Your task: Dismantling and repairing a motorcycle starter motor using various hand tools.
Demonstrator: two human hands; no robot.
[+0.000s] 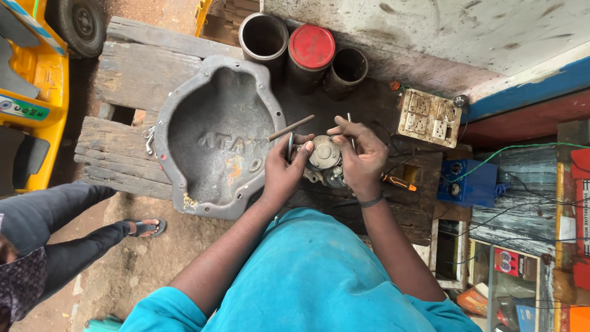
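On a rough, dark wooden bench (135, 67), beside a dished cast-metal cover (215, 138), the left hand (284, 169) and right hand (359, 154) grip a round metal motor (324, 157), the right also pinching thin rods (350, 126).

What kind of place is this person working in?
Probably a small roadside repair workshop. A large cast metal housing lies on a rough wooden bench, both hands hold a small motor-like part, and a worn switchboard sits nearby.
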